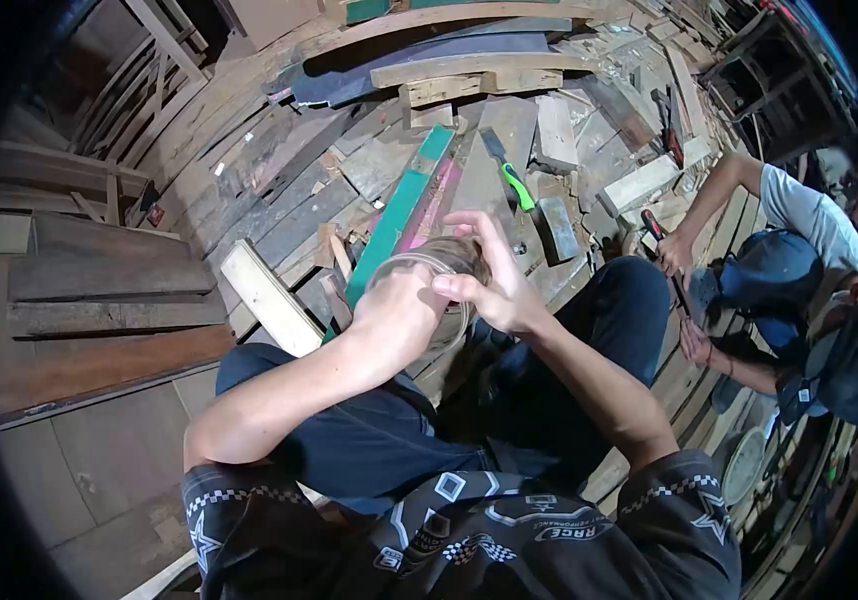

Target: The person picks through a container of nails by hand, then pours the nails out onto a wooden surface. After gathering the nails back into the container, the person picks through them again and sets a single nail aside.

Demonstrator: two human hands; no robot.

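Between my two hands, above my crossed legs, is a roundish, brownish, partly see-through thing (463, 256) with ring-like edges; its exact kind I cannot make out. My left hand (397, 312) is closed against its near left side, with most fingers hidden. Curled around the right side is my right hand (505, 292), its thumb across the front and its fingers arched over the top. Just beyond my hands runs a green-painted wooden strip (389, 228) beside a pinkish one. A chisel with a bright green handle (516, 186) lies on a board past my right hand.
A dark-faced block (556, 230) lies right of the chisel. Curved wooden beams (479, 66) and offcuts cover the floor ahead. Planks (114, 285) are stacked at left. At right, a co-worker (784, 270) sits close by, both hands on a long tool with a red-and-black handle (653, 225).
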